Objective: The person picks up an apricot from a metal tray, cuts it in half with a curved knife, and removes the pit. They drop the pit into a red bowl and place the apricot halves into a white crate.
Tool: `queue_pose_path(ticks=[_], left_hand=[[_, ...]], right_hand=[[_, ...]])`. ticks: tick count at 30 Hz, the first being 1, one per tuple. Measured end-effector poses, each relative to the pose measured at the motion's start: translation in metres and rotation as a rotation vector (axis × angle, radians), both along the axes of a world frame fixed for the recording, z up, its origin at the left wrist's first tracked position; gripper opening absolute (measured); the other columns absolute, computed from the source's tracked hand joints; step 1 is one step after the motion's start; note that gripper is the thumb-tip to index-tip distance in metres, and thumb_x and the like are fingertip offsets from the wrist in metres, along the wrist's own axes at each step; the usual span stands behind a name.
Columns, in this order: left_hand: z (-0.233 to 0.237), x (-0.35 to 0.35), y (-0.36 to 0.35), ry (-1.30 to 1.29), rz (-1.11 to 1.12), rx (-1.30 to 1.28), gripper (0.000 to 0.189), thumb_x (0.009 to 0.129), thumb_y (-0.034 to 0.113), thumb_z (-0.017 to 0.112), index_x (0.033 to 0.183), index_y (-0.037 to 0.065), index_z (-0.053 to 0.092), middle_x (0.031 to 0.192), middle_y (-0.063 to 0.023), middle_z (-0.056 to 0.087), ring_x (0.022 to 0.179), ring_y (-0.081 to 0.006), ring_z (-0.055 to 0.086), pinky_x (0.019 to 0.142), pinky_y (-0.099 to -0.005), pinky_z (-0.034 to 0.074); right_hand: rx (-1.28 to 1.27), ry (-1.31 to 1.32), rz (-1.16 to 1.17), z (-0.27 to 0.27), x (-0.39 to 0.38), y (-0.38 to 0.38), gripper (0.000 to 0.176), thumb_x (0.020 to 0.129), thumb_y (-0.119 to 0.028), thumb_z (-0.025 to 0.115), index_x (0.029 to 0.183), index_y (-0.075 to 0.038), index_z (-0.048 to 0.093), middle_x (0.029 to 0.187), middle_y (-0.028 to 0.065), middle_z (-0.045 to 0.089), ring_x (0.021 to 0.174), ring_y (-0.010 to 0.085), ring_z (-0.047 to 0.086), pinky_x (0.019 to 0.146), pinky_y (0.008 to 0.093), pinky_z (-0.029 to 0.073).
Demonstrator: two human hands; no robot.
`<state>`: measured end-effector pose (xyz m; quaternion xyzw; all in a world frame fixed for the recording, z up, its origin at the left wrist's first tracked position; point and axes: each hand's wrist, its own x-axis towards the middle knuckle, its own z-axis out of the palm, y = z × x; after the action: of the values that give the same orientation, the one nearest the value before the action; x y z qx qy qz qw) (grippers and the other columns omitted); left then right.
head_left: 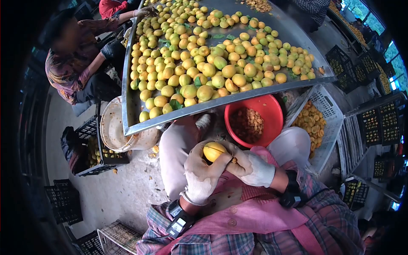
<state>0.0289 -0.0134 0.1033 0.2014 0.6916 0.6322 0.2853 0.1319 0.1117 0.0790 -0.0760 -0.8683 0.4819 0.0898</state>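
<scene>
My left hand [199,174], in a stained white glove, is wrapped round a yellow fruit [213,151] above my lap. A dark line runs across the top of the fruit. My right hand [251,165], also gloved, is closed beside the fruit, its fingers near the fruit's right side; what it grips is too hidden to name. Just beyond my hands is a red basin [275,121] with brownish pits or pieces inside. Many yellow-green fruits [205,92] lie on the metal table [229,100] ahead, with a few green leaves among them.
At the right stands a white crate [333,111] holding orange fruit pieces [312,121]. A white bucket [111,123] and a black crate [91,127] are at the left. A co-worker [72,63] sits at the table's left side. Dark crates [382,123] are stacked far right.
</scene>
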Motion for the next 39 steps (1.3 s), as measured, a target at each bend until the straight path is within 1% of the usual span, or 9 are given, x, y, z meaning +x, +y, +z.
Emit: queue_pose_path(ticks=[8, 14, 17, 20, 22, 24, 30, 31, 39], left_hand=[[-0.010, -0.003, -0.006, -0.031, -0.108, -0.044, 0.040, 0.080, 0.016, 0.071, 0.111, -0.004, 0.057, 0.094, -0.0080, 0.065, 0.087, -0.0146, 0.063, 0.079, -0.0279, 0.050], [-0.028, -0.023, -0.008, -0.371, -0.342, 0.225, 0.055, 0.086, 0.022, 0.070, 0.128, -0.002, 0.045, 0.114, -0.0068, 0.059, 0.102, -0.0137, 0.057, 0.089, -0.0264, 0.047], [-0.033, -0.025, -0.007, -0.425, -0.385, 0.327, 0.056, 0.086, 0.021, 0.071, 0.130, -0.001, 0.044, 0.112, -0.0062, 0.060, 0.100, -0.0130, 0.057, 0.087, -0.0256, 0.048], [-0.035, -0.025, -0.011, -0.568, -0.363, 0.359, 0.068, 0.080, 0.034, 0.075, 0.131, 0.002, 0.043, 0.108, -0.0070, 0.059, 0.095, -0.0155, 0.058, 0.089, -0.0300, 0.047], [-0.036, -0.022, -0.013, -0.657, -0.327, 0.408, 0.068, 0.080, 0.032, 0.074, 0.132, 0.002, 0.043, 0.104, -0.0083, 0.059, 0.092, -0.0161, 0.058, 0.086, -0.0295, 0.049], [-0.032, -0.018, -0.013, -0.775, -0.286, 0.440, 0.067, 0.080, 0.031, 0.074, 0.132, 0.003, 0.041, 0.102, -0.0101, 0.058, 0.091, -0.0172, 0.059, 0.084, -0.0296, 0.051], [-0.031, -0.013, -0.008, -0.854, -0.405, 0.484, 0.067, 0.078, 0.026, 0.077, 0.127, 0.005, 0.038, 0.106, -0.0163, 0.058, 0.091, -0.0216, 0.063, 0.082, -0.0315, 0.054], [-0.034, -0.013, -0.008, -0.854, -0.409, 0.484, 0.067, 0.078, 0.026, 0.077, 0.127, 0.005, 0.038, 0.106, -0.0163, 0.058, 0.091, -0.0216, 0.063, 0.082, -0.0315, 0.054], [-0.031, -0.003, -0.011, -0.819, -0.486, 0.441, 0.069, 0.078, 0.028, 0.074, 0.131, 0.004, 0.036, 0.112, -0.0186, 0.059, 0.089, -0.0230, 0.065, 0.081, -0.0339, 0.054]], right_hand=[[-0.159, 0.129, 0.110, -0.010, 0.004, 0.010, 0.050, 0.095, -0.029, 0.053, 0.137, -0.006, 0.038, 0.093, 0.0202, 0.062, 0.086, 0.0376, 0.062, 0.076, 0.0415, 0.048], [-0.167, -0.272, 0.139, 0.013, -0.002, 0.024, 0.056, 0.093, -0.026, 0.058, 0.138, 0.000, 0.037, 0.111, 0.0151, 0.062, 0.099, 0.0269, 0.062, 0.086, 0.0344, 0.048], [-0.087, -0.207, 0.122, 0.017, -0.004, 0.022, 0.053, 0.093, -0.022, 0.056, 0.138, -0.001, 0.037, 0.105, 0.0109, 0.063, 0.084, 0.0221, 0.065, 0.070, 0.0312, 0.052], [-0.598, -0.092, 0.008, 0.034, -0.001, 0.016, 0.042, 0.093, -0.017, 0.054, 0.132, -0.003, 0.045, 0.081, 0.0080, 0.063, 0.068, 0.0227, 0.063, 0.065, 0.0335, 0.051], [-0.983, -0.186, -0.235, 0.043, 0.005, 0.029, 0.037, 0.092, -0.010, 0.052, 0.129, -0.003, 0.048, 0.070, -0.0006, 0.056, 0.050, 0.0101, 0.053, 0.050, 0.0244, 0.047], [-0.911, -0.099, -0.400, 0.058, -0.002, 0.024, 0.033, 0.094, -0.008, 0.043, 0.125, 0.000, 0.050, 0.051, -0.0016, 0.038, 0.035, 0.0090, 0.037, 0.036, 0.0244, 0.036], [-0.747, 0.595, -0.464, 0.073, -0.009, 0.019, 0.021, 0.097, -0.009, 0.039, 0.115, -0.002, 0.048, 0.057, -0.0005, 0.037, 0.037, 0.0126, 0.036, 0.039, 0.0314, 0.042], [-0.848, 0.663, -0.531, 0.076, -0.009, 0.018, 0.025, 0.087, -0.010, 0.061, 0.110, 0.001, 0.059, 0.072, 0.0004, 0.060, 0.055, 0.0079, 0.053, 0.051, 0.0231, 0.043], [-0.929, 0.721, -0.343, 0.073, -0.017, 0.009, 0.026, 0.084, -0.003, 0.062, 0.110, 0.000, 0.059, 0.097, 0.0043, 0.065, 0.079, 0.0095, 0.061, 0.070, 0.0238, 0.050]])
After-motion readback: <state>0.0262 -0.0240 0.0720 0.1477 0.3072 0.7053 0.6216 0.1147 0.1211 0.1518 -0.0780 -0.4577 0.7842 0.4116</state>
